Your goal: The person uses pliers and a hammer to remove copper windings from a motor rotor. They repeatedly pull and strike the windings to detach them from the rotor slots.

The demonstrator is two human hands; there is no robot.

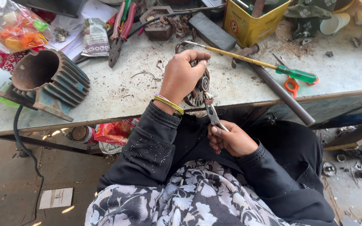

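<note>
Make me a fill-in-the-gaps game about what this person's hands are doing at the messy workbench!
1. The left hand grips a round metal motor part at the edge of the ____.
2. The right hand holds a pair of ____ up to that part.
3. The screwdriver lying on the bench has a ____ handle.
4. The yellow bangles sit on the ____ wrist.

Missing words: workbench; pliers; green; left
</note>
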